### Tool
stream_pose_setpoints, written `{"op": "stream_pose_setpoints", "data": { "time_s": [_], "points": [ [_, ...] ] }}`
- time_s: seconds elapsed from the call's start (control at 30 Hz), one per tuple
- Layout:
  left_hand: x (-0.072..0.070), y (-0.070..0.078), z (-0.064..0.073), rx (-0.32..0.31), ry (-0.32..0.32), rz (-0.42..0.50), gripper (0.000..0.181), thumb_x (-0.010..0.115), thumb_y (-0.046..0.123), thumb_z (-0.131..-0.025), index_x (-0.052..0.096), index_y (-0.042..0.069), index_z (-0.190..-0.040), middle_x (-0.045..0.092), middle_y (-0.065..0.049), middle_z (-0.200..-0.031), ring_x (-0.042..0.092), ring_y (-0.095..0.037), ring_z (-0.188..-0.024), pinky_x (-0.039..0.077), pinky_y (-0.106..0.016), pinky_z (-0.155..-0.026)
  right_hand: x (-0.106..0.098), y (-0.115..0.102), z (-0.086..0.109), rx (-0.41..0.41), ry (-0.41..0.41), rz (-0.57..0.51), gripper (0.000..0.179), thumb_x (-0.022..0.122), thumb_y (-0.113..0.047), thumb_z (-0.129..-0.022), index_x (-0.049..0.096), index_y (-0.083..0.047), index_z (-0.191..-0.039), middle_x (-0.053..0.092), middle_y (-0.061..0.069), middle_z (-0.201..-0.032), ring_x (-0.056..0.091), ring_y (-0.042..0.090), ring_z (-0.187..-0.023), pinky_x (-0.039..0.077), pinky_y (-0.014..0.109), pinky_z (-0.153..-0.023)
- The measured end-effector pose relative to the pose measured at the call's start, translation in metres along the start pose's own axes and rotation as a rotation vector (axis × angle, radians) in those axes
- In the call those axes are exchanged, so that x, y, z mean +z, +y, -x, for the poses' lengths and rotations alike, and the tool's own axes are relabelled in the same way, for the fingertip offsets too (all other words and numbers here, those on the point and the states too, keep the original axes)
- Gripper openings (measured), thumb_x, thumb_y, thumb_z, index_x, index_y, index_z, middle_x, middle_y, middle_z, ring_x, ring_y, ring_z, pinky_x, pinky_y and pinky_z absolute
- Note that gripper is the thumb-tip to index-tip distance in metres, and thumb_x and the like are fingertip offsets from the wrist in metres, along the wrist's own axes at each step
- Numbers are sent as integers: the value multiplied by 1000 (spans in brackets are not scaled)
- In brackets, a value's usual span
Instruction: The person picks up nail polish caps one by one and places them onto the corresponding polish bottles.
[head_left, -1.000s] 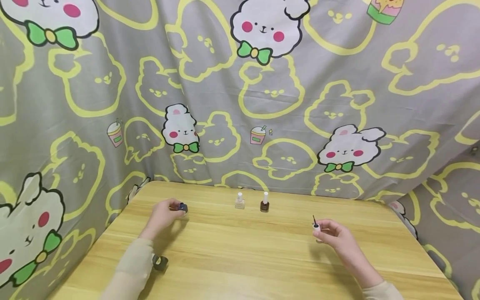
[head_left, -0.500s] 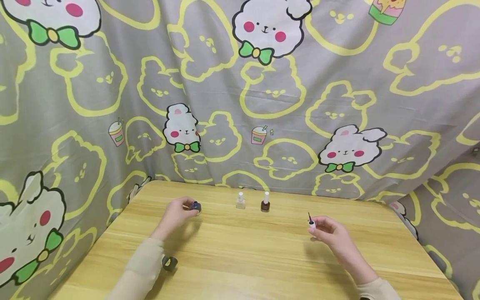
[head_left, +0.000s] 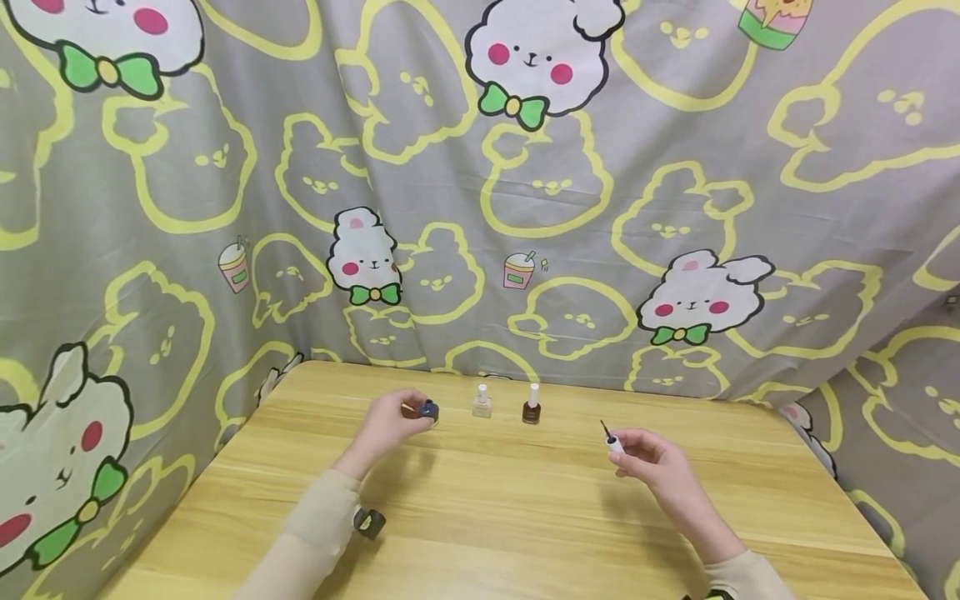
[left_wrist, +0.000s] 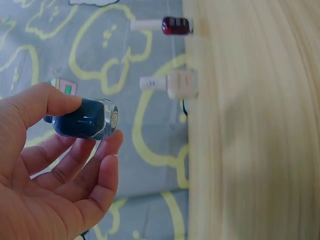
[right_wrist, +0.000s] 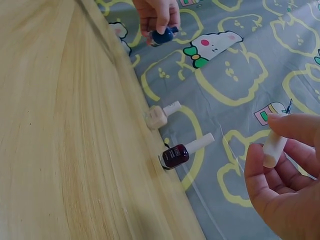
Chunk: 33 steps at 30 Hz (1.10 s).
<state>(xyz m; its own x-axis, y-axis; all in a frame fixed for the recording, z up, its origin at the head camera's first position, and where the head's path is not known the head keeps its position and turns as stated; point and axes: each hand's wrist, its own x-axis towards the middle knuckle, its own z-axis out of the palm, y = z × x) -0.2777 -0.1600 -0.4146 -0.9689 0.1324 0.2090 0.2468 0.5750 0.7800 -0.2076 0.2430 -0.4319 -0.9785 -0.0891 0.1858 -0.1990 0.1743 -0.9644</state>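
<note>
My left hand pinches an uncapped dark blue nail polish bottle between thumb and fingers, above the table's back left part. In my right hand is the white nail polish cap, gripped with its thin dark brush pointing up and to the left. Between the hands, toward the back edge, two closed polish bottles stand upright. One is a pale nude polish bottle, close to the right of the blue one; the other is a dark red polish bottle with a tall white cap.
The wooden table spreads below both hands. A grey curtain with yellow outlines and white cartoon animals hangs right behind the table's back edge and along both sides. A black wrist camera mount sits at the left sleeve.
My left hand has carried the blue bottle to the right, toward the pale bottle. The right hand has shifted slightly left, its brush tilting further left.
</note>
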Motion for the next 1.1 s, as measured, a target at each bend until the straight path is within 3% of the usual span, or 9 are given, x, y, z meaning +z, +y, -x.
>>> {"op": "stream_pose_setpoints", "data": {
  "time_s": [0.4,0.83,1.1],
  "points": [
    [23,25,-4,42,-49,54,21,75,8,-77,69,7,-98,72,-7,-95,67,-17,-82,56,-30,-70,8,-4,-4,-29,-1,-63,31,69,-1,-86,53,11,-110,65,-6,-89,63,5,-81,56,25,-69],
    [47,41,-7,128,-122,77,20,73,10,-79,70,10,-99,74,-4,-94,64,-11,-80,53,-25,-70,16,-7,-9,-20,5,-5,33,69,-5,-87,56,13,-111,66,-9,-87,63,5,-80,56,25,-70],
    [58,45,-2,181,-149,69,24,74,9,-78,70,7,-101,73,-7,-93,63,-11,-80,53,-23,-70,18,-9,-10,-12,12,22,32,70,-8,-88,58,10,-111,65,-8,-87,61,5,-79,53,23,-68]
  ]
}}
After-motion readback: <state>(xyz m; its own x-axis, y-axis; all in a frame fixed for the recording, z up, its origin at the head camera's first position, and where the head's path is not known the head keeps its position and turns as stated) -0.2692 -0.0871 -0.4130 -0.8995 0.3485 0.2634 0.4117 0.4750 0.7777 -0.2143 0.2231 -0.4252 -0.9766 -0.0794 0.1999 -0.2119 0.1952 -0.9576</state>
